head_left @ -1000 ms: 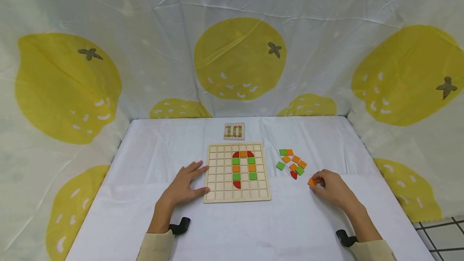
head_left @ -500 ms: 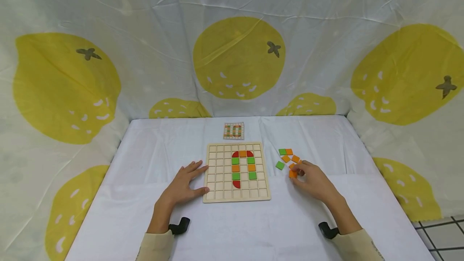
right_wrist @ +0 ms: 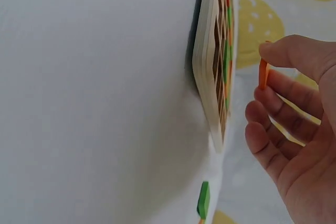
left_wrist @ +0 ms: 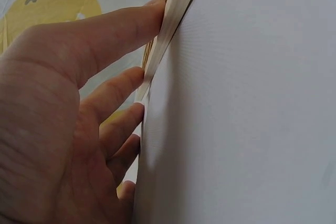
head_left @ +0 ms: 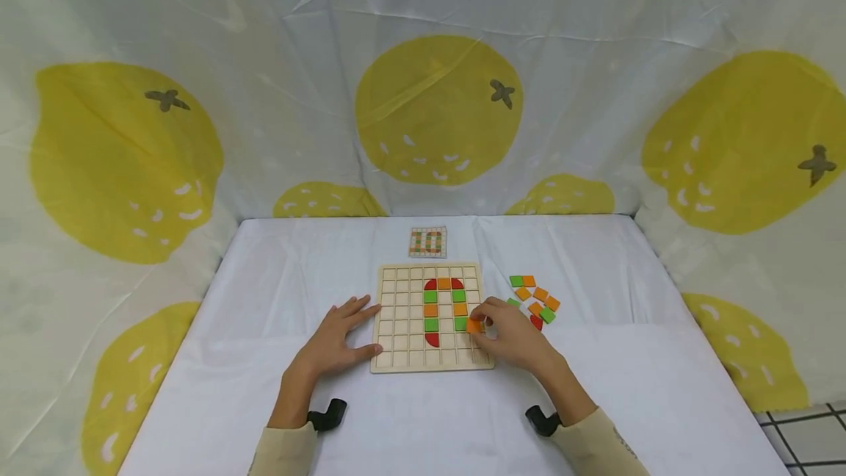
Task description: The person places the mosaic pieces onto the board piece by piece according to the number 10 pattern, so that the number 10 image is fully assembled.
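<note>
A square wooden grid board [head_left: 403,362] lies on the white-covered table. Red, green and orange tiles sit in its cells, forming an arch open at the lower right. My left hand [head_left: 337,338] rests at the board's left edge, thumb and fingertips touching it with fingers spread; the left wrist view shows the thumb [left_wrist: 121,27] against the rim. Between thumb and fingers my right hand [head_left: 512,333] pinches an orange square tile [head_left: 474,325], held over the board's right part. In the right wrist view that orange tile [right_wrist: 263,73] appears edge-on, above the board's surface.
Loose green, orange and red tiles [head_left: 540,293] lie scattered right of the board, some partly hidden behind my right hand. A small card [head_left: 427,242] with a coloured grid pattern lies beyond the board. Lemon-print cloth [head_left: 436,109] surrounds the table's back and sides.
My right hand has carried the orange tile leftward from the table's right side, past the loose tiles, to over the board. The left hand has stayed at the board's edge.
</note>
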{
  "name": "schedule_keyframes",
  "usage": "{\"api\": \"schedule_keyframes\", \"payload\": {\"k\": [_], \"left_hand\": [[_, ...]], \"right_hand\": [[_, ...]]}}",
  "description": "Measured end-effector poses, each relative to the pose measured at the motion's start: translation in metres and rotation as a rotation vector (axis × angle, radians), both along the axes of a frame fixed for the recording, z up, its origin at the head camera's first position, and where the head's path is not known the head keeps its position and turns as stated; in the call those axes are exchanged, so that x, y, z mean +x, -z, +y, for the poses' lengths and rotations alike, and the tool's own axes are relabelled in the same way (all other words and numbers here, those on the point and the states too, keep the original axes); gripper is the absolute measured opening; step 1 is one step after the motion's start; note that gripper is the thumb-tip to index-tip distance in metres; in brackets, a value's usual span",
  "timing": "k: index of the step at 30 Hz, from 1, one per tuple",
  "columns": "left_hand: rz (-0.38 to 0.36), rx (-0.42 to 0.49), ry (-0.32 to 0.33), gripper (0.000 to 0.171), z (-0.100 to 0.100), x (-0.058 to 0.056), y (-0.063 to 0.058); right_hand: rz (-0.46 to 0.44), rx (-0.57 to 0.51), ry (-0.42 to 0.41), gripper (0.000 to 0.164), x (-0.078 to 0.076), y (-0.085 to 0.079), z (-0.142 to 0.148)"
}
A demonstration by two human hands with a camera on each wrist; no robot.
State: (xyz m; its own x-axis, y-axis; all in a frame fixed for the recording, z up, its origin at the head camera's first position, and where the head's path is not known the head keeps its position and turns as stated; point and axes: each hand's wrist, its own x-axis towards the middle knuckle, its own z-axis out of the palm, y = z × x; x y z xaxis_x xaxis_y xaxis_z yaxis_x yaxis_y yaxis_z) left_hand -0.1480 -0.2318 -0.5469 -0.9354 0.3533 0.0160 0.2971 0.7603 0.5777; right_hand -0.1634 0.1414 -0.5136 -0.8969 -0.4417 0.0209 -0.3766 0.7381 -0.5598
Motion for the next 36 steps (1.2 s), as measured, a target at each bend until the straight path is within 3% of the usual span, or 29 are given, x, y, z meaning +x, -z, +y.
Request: {"api": "schedule_keyframes", "payload": {"k": [8,17,31,36], "left_hand": [[0.003,-0.005,-0.009,0.077,0.003,0.0,0.003],[0.002,-0.01,-0.009,0.079,0.003,-0.001,0.002],[-0.005,-0.012,-0.014,0.079,0.003,-0.001,0.001],[-0.006,-0.009,-0.014,0.079,0.003,0.0,0.001]], "right_hand": [[-0.026,0.006,-0.095,0.021,-0.002,0.01,-0.031],[-0.033,0.066,-0.14,0.022,-0.002,0.015,-0.039],[-0.041,0.052,-0.144,0.023,-0.001,0.014,-0.037],[-0.045,0.027,-0.097,0.022,-0.003,0.012,-0.027]]}}
